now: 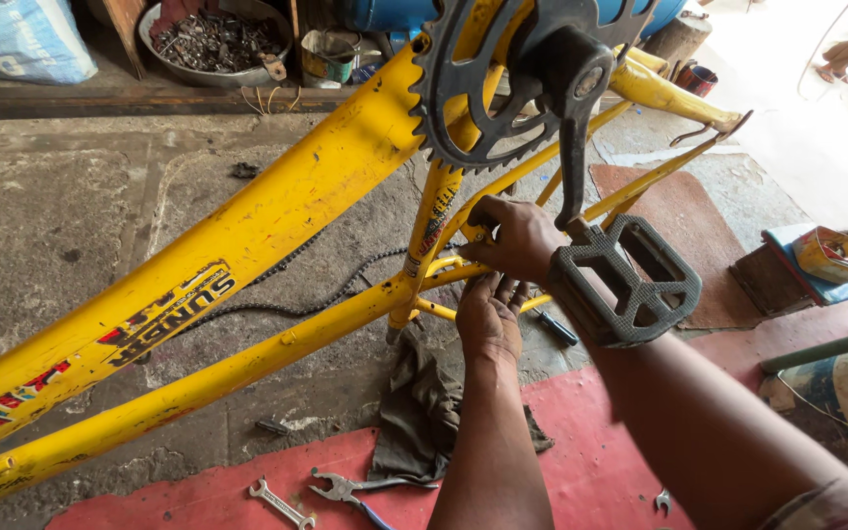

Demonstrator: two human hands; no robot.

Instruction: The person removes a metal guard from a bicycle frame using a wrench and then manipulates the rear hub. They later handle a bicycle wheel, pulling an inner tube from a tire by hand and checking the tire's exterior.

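Note:
A yellow bicycle frame [247,236] lies upside down across the view, with a black chainring [463,108], a crank arm [573,147] and a black pedal [630,280] in front. My right hand [512,238] grips a thin yellow tube of the frame just below the chainring. My left hand [489,316] reaches up from underneath and touches the same tube junction, fingers curled against it. A black chain [336,285] hangs loose behind the lower tube. What my fingers hold at the junction is hidden.
On the red mat [601,451] lie a spanner [282,503], pliers [350,488] and a dark rag [419,412]. A screwdriver [554,327] rests on the concrete floor. A bowl of metal parts [213,44] stands at the back. A box [826,257] sits right.

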